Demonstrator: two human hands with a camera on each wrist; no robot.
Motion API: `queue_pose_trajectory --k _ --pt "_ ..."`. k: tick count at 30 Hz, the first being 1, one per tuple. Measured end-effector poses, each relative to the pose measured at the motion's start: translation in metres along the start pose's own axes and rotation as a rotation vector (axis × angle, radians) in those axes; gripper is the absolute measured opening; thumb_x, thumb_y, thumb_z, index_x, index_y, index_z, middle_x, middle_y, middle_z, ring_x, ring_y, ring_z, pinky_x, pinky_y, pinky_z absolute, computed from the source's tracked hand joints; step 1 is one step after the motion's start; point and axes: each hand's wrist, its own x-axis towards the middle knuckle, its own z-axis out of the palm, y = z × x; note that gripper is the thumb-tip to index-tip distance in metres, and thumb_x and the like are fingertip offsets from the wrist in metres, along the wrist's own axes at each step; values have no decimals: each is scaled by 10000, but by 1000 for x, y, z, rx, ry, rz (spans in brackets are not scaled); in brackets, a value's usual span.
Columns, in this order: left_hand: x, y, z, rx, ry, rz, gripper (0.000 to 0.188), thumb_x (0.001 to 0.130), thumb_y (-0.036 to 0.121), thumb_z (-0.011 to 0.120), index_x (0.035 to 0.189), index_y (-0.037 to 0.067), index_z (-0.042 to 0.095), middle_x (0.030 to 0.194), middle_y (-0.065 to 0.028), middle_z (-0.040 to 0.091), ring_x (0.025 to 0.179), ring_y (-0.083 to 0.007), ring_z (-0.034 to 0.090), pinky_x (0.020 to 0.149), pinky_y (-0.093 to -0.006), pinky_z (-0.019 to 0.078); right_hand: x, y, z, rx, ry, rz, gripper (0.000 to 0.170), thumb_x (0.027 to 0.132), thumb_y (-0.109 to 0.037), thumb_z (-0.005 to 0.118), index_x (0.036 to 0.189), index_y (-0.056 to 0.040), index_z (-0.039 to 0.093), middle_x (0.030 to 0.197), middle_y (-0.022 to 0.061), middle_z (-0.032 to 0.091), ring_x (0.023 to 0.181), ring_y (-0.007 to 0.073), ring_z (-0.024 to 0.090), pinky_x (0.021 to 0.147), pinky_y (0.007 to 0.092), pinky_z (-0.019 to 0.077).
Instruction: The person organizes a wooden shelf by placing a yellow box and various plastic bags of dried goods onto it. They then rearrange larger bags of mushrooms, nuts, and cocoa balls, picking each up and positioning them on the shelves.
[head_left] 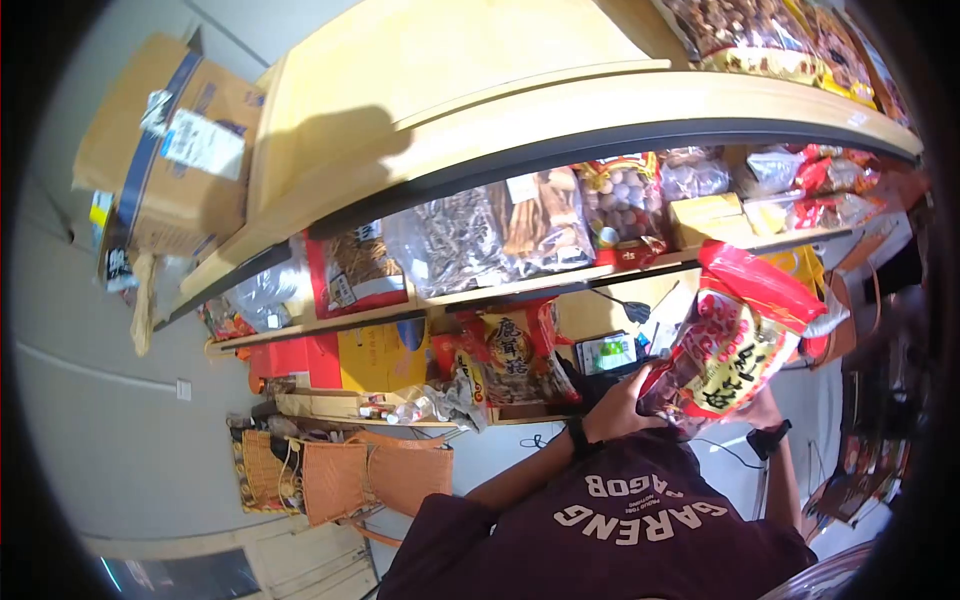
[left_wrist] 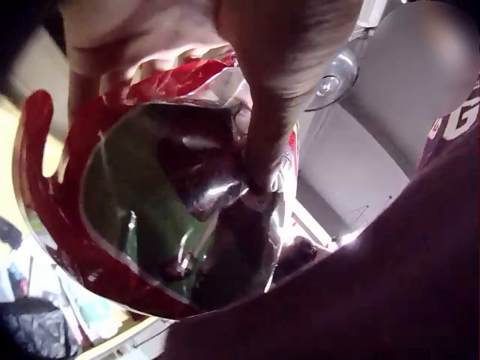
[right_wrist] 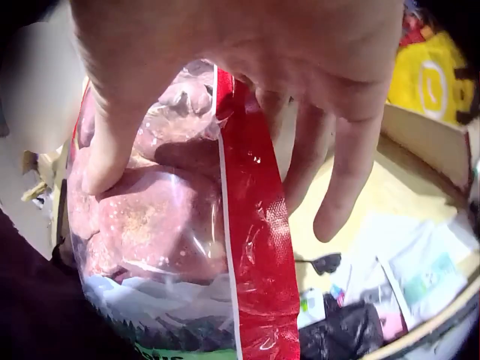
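A large red plastic food bag (head_left: pixel 735 340) with a yellow label is held up in front of the dark shirt, tilted, between both hands. My left hand (head_left: pixel 618 408) grips its lower left side. In the left wrist view the thumb (left_wrist: pixel 268 142) presses the clear film, while the other fingers go round behind the red edge. On the opposite side my right hand (head_left: pixel 765 410) holds the bag. Its thumb (right_wrist: pixel 112 154) lies on the clear window, with pinkish lumps showing beneath, and its fingers (right_wrist: pixel 349 172) reach behind the red side strip.
Wooden shelves (head_left: pixel 560 110) cross the view, lined with bagged dried goods (head_left: pixel 450 240). Another red bag (head_left: pixel 515 350) stands below, left of the hands. A cardboard box (head_left: pixel 190 150) sits at upper left. Wicker chairs (head_left: pixel 335 480) are at lower left.
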Motion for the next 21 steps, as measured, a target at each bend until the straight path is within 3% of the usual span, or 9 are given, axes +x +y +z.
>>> queue_pose_trajectory --k 3,4,6,8,11,13,16,18,21 --pt "7 -41 11 -104 -136 -86 1089 704 336 911 1525 18 271 1445 -226 493 1346 -313 505 1114 -392 410 -14 21 7 8 -33 476 964 610 -32 950 1418 -11 425 1243 125 659 1127 246 654 905 445 611" --pt "8 -60 16 -99 -162 -125 1083 707 336 911 1523 17 274 1452 -225 486 1351 -312 499 1118 -389 406 -14 30 12 -24 -38 532 933 627 -36 946 1404 -1 430 1244 130 660 1118 236 660 899 413 615" --pt "5 -91 26 -90 -212 -212 1070 713 336 909 1519 17 280 1466 -225 471 1361 -311 487 1124 -383 397 -18 76 9 -23 -180 492 950 634 -60 953 1414 -51 410 1305 110 620 1072 233 680 846 402 619" --pt "3 -121 39 -111 -174 -225 1060 710 314 916 1510 8 291 1457 -196 471 1347 -284 487 1133 -374 382 -13 85 15 -61 -176 452 922 649 -141 961 1405 -65 439 1319 88 614 1151 211 636 971 425 553" --pt "-9 -180 57 -242 -100 -248 1067 693 277 928 1508 4 296 1442 -161 481 1323 -248 494 1134 -371 377 -2 154 13 -131 -183 532 950 626 -170 974 1407 -76 442 1334 78 590 1184 200 608 1018 413 520" --pt "-16 -205 59 -332 -26 -239 1059 684 249 934 1503 8 307 1429 -139 489 1306 -224 497 1132 -373 379 23 150 31 -57 -175 476 964 625 -210 978 1409 -70 433 1312 75 584 1173 203 602 1020 415 512" --pt "-23 -228 44 -504 56 -343 1047 673 232 939 1490 9 323 1438 -132 484 1301 -215 498 1123 -381 393 61 188 49 -138 -296 487 1049 634 -274 977 1452 -30 367 1377 125 536 1255 252 548 1003 425 527" --pt "-23 -237 29 -460 171 -414 1054 662 259 952 1480 10 335 1414 -136 504 1294 -227 508 1109 -391 408 95 175 69 -169 -281 567 1046 649 -305 968 1462 -21 374 1340 128 556 1170 251 593 1001 394 514" --pt "-13 -241 4 -377 355 -490 1137 606 320 981 1477 -5 326 1417 -153 494 1297 -257 508 1100 -393 414 138 232 88 -181 -301 381 967 666 -355 954 1402 -12 429 1248 121 616 1133 240 607 1011 355 479"
